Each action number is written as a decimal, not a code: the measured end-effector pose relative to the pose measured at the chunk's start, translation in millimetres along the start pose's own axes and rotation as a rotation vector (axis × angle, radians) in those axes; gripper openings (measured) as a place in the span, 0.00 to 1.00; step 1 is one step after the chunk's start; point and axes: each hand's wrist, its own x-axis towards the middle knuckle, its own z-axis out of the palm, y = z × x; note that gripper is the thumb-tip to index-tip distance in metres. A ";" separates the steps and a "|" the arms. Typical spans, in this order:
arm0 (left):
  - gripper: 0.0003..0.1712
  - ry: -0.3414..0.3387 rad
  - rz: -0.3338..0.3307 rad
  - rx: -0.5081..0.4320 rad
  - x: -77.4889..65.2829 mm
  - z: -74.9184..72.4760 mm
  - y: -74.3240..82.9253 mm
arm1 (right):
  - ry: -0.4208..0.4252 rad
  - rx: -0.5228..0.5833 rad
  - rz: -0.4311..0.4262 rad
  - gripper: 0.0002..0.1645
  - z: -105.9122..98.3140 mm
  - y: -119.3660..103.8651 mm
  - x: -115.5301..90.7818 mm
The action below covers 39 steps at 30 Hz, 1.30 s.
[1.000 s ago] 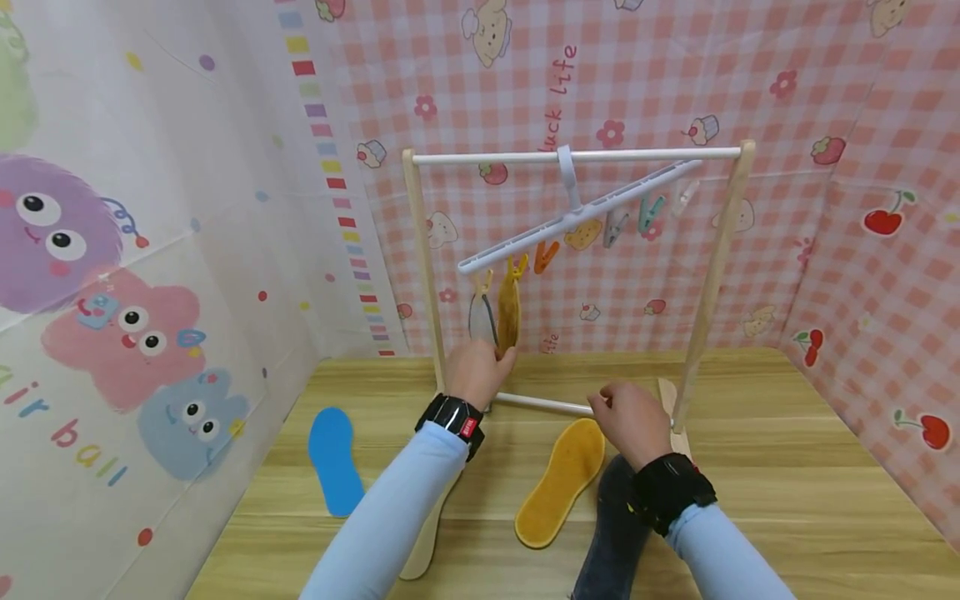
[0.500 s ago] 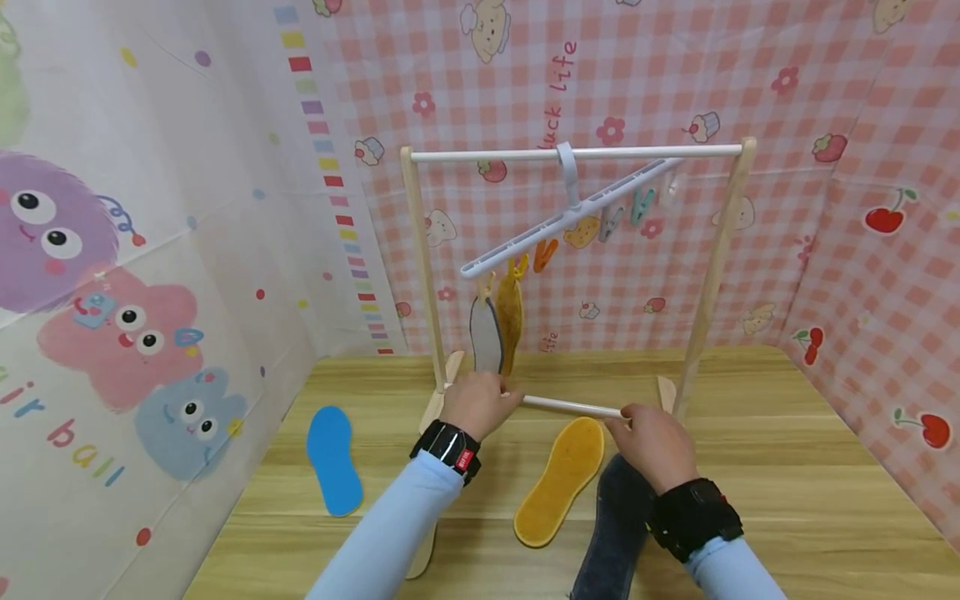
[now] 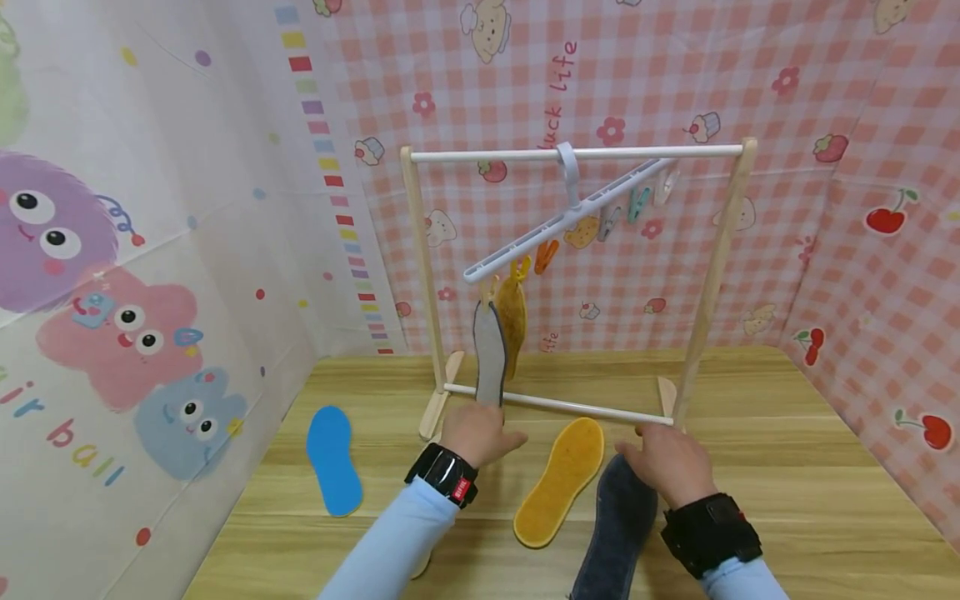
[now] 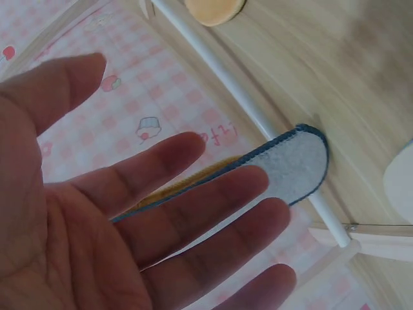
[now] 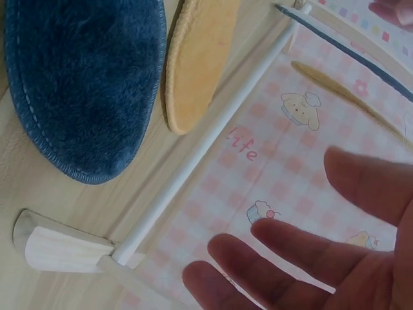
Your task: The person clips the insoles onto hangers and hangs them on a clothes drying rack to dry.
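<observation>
My left hand point(image 3: 476, 433) has its fingers extended just in front of the lower end of a hanging grey insole point(image 3: 490, 350) with a dark blue edge. In the left wrist view, nothing lies in its palm. Beside that insole hangs a mustard-yellow insole point(image 3: 513, 312); clips hold both to the low end of a tilted pale hanger point(image 3: 525, 243). My right hand point(image 3: 671, 458), empty with fingers spread in the right wrist view, is over the far end of a dark blue insole point(image 3: 615, 533). A yellow insole point(image 3: 558, 487) lies to its left.
A wooden stand with a white top bar point(image 3: 487, 157) carries the hanger. Its lower bar point(image 3: 585, 409) runs near the table. Orange point(image 3: 546, 257), grey and teal point(image 3: 640, 204) clips dangle free. A blue insole point(image 3: 333, 462) lies at left; a pale one point(image 3: 422, 565) is mostly under my left sleeve.
My left hand has come down and toward me, away from the hanging insoles, uncovering the grey one. My right hand has moved right and nearer. The hanger has swung slightly.
</observation>
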 end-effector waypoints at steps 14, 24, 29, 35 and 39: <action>0.27 -0.135 0.006 -0.041 -26.7 12.8 -14.9 | -0.146 -0.110 -0.070 0.32 7.8 5.8 -10.5; 0.26 -0.188 -0.037 -0.067 -36.5 23.1 -35.5 | -0.255 -0.088 -0.031 0.39 10.8 8.7 -12.4; 0.25 -0.199 -0.076 -0.074 -39.8 22.7 -43.0 | -0.270 -0.083 -0.012 0.38 9.1 8.9 -13.4; 0.25 -0.189 -0.120 -0.095 -47.0 22.3 -55.3 | -0.280 -0.078 -0.003 0.37 9.2 9.1 -13.7; 0.25 -0.187 -0.154 -0.103 -50.2 24.0 -65.7 | -0.285 -0.082 0.001 0.36 10.1 8.6 -13.6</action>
